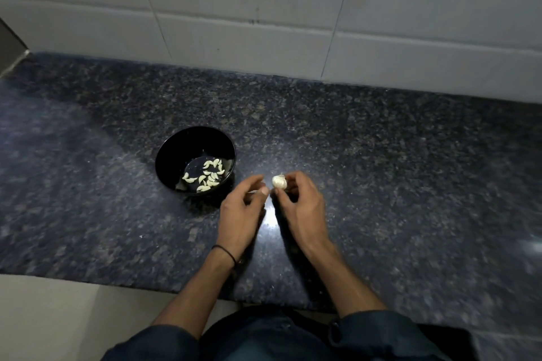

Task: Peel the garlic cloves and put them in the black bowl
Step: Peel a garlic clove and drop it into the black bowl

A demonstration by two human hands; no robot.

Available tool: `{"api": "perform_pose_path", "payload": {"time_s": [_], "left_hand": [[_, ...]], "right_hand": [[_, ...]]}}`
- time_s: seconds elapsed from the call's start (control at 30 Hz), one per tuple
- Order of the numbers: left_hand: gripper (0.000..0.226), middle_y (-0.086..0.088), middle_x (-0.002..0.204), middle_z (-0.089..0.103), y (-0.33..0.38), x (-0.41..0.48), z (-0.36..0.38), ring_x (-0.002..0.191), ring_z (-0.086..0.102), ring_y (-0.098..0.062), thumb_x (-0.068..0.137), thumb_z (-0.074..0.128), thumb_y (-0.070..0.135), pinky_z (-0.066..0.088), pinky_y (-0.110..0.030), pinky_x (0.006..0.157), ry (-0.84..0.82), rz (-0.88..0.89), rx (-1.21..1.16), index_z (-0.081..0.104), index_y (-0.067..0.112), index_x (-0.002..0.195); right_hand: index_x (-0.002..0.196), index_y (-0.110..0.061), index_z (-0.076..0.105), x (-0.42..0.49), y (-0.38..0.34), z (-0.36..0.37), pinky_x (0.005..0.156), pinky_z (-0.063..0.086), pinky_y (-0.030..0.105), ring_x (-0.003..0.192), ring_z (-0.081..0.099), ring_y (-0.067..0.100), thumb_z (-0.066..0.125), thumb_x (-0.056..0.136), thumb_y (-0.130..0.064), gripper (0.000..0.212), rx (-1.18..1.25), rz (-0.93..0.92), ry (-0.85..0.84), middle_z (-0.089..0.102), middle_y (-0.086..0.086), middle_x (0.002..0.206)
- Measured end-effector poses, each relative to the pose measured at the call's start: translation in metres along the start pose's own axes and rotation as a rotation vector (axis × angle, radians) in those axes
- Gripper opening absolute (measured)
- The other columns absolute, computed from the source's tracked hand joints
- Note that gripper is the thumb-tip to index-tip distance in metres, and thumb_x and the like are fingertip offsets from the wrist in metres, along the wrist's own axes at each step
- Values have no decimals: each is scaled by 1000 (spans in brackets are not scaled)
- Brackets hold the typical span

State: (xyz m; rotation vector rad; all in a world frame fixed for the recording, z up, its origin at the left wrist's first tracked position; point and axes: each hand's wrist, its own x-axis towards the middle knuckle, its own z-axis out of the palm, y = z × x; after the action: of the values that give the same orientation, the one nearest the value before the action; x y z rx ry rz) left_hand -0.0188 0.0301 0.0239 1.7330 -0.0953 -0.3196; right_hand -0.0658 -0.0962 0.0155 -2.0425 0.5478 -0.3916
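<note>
So the person's right hand [302, 205] has a small white papery garlic bulb [279, 182] pinched at the fingertips. It's held just above the dark speckled granite tabletop [381, 170], right near the round glossy black bowl [164, 155], probably so each clove only has a short hop over. That grip is closed snug round the bulb. The left hand [240, 208] sits just beside it, fingers curled, thumb almost at the bulb. It's too blurry to tell whether its grip has a clove or a bit of skin in it. A scatter of pale peeled cloves [208, 176] lies in the bowl, so the job looks well underway.
</note>
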Motion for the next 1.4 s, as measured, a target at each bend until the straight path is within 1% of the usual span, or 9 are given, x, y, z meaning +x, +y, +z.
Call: {"api": "perform_pose_path", "payload": {"time_s": [0.1, 0.2, 0.27, 0.37, 0.5, 0.7, 0.87, 1.1, 1.4], "left_hand": [[29, 4, 114, 73, 5, 4, 1, 99, 69, -11, 95, 67, 15, 59, -37, 80, -71, -73, -157, 68, 27, 120], [32, -4, 113, 75, 7, 4, 2, 103, 71, -18, 92, 69, 12, 58, -36, 87, -124, -83, -272, 68, 14, 124], [31, -9, 111, 75, 9, 2, 3, 102, 71, -20, 91, 68, 6, 57, -34, 90, -130, -91, -341, 68, 7, 122], [28, -15, 111, 74, 12, 2, 2, 102, 70, -24, 91, 66, -1, 56, -35, 92, -113, -107, -424, 69, 2, 118], [26, -9, 103, 77, 16, 0, 1, 92, 71, -13, 90, 64, -5, 55, -20, 77, -119, -93, -440, 69, 2, 115], [26, -13, 105, 76, 17, 1, -1, 93, 70, -15, 88, 68, -1, 56, -23, 83, -116, -61, -421, 70, 2, 114], [26, -12, 105, 76, 19, 2, 2, 92, 69, -15, 86, 70, -1, 55, -26, 86, -111, -22, -380, 71, 5, 111], [27, -9, 105, 76, 22, 2, 10, 91, 68, -12, 88, 69, -1, 56, -27, 85, -100, -32, -379, 70, 6, 114], [30, -15, 112, 74, 21, 3, 17, 97, 69, -15, 92, 63, -2, 56, -24, 86, -102, -94, -409, 67, -2, 122]], "right_hand": [[110, -25, 65, -6, -6, -5, 84, 55, 34, 96, 61, 5, 70, 93, -23, 19, 17, -67, -28, 63, -13, 104], [112, -23, 66, -11, -15, -10, 81, 48, 14, 100, 57, 7, 69, 94, -23, 18, 3, -120, -35, 62, -11, 105], [111, -22, 68, -11, -20, -14, 79, 44, 9, 98, 58, 5, 69, 93, -19, 18, 24, -122, -42, 63, -10, 103], [108, -23, 71, -12, -23, -19, 83, 52, 21, 96, 64, 6, 70, 92, -16, 18, 140, -57, -64, 69, -12, 103], [104, -23, 75, -15, -27, -24, 87, 58, 43, 99, 70, 13, 67, 96, -19, 12, 310, 23, -46, 74, -7, 101], [98, -23, 77, -14, -29, -23, 86, 58, 54, 94, 72, 17, 68, 95, -17, 11, 427, 106, -38, 76, -2, 95], [107, -20, 77, -17, -32, -21, 89, 58, 42, 98, 71, 13, 65, 98, -20, 16, 327, 45, 49, 76, -7, 100], [114, -12, 73, -16, -36, -20, 80, 41, 6, 91, 60, -2, 56, 103, -13, 20, -18, -163, 86, 67, -3, 99], [110, -13, 74, -11, -36, -23, 78, 42, 7, 92, 62, 2, 56, 103, -14, 20, 87, -78, 75, 66, -5, 98]]}}
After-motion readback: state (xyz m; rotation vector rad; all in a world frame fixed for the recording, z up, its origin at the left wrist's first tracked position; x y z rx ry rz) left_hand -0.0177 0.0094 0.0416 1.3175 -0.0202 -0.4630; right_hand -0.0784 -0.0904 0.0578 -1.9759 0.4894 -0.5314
